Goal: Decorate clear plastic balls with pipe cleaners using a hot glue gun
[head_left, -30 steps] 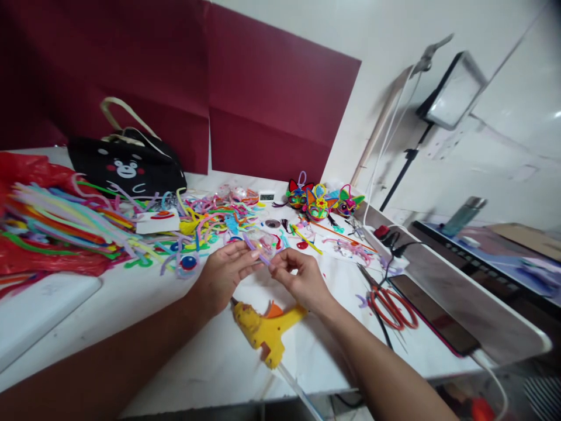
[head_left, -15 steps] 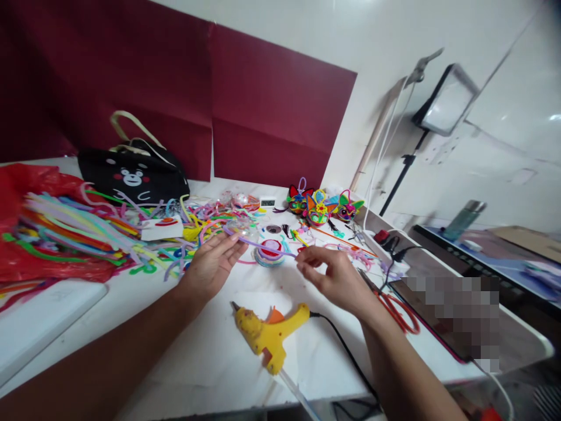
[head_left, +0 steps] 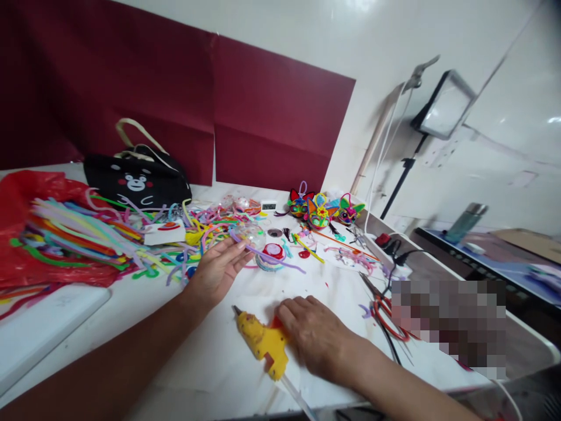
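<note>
the left hand [head_left: 222,270] pinches a thin, fuzzy, light purple pipe cleaner [head_left: 280,263] between thumb and fingertips, right beside a clear, round plastic ball [head_left: 258,233], over the far part of the white table [head_left: 197,365]. the pipe cleaner looks light and soft outside with a bendable wire core, so it should hold whatever curve it is given; best taken near one end, leaving the long tail free. the ball is likely light, smooth and a bit slippery, better cradled than squeezed. the right hand [head_left: 313,333] lies with curled fingers over the handle of a yellow plastic glue gun [head_left: 256,336] on the table, though i cannot tell whether they grip it. the gun seems rigid, safest by its handle, away from the dark nozzle [head_left: 237,310], which may be hot
</note>
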Tool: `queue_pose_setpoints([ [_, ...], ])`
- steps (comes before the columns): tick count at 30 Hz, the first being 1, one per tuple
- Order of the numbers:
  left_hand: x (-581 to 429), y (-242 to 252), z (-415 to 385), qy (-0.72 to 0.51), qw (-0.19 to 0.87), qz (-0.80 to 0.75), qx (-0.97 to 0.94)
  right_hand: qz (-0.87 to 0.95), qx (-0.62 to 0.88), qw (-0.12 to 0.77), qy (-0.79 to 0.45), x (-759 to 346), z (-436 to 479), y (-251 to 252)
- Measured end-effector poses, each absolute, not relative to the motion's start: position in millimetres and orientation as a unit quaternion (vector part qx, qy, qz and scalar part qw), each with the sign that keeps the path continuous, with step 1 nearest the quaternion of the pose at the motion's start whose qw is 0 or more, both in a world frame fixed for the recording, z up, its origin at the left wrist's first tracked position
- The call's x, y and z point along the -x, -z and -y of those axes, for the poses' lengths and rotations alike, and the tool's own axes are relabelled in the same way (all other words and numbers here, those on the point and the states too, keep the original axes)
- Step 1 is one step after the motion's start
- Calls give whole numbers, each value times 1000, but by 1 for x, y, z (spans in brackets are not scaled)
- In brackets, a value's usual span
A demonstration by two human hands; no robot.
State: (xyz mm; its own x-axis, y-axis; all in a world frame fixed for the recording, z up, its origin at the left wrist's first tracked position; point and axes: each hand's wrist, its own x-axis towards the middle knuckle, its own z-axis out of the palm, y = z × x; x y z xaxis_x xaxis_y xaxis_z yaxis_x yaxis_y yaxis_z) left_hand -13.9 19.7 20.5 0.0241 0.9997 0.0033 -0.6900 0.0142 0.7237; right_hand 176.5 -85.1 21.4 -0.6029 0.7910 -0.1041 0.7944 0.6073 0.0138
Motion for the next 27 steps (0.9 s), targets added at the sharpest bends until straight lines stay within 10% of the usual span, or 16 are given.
queue_pose_setpoints([
  [27,16,-22,-19,-622,664,-295,-293,-869,-377,-318,48,-197,74,-20],
])
